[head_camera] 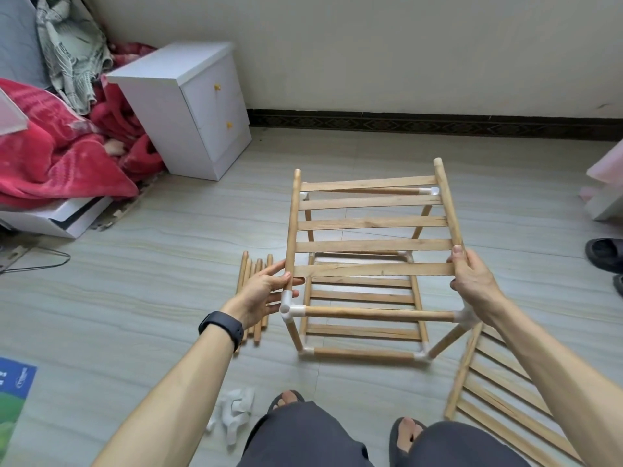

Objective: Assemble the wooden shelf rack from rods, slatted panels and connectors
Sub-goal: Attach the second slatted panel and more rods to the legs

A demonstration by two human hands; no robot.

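— What are the hands doing?

— The left hand [266, 291] is half-closed. Its thumb and fingers pinch the left round rail of the pale wooden slatted panel [371, 246], just above a smooth white plastic corner connector [286, 306]. The right hand [472, 278] is curled round the right rail, with the thumb lying up along it.

— And where is the panel?

— It is held over the top of the part-built rack frame [371, 314], which stands on the grey wood-grain floor [168, 264]. The near end of its left rail meets that connector. The right rail's near end is hidden by the hand.

— What about the materials?

— The panel has five flat, grainy slats across two round dowel rails. The frame is made of round rods joined by white connectors, with a lower slatted shelf [364, 296] inside it. Loose round wooden rods [251, 269] lie bundled on the floor beside the left hand. A spare slatted panel [461, 375] lies flat on the floor to the right.
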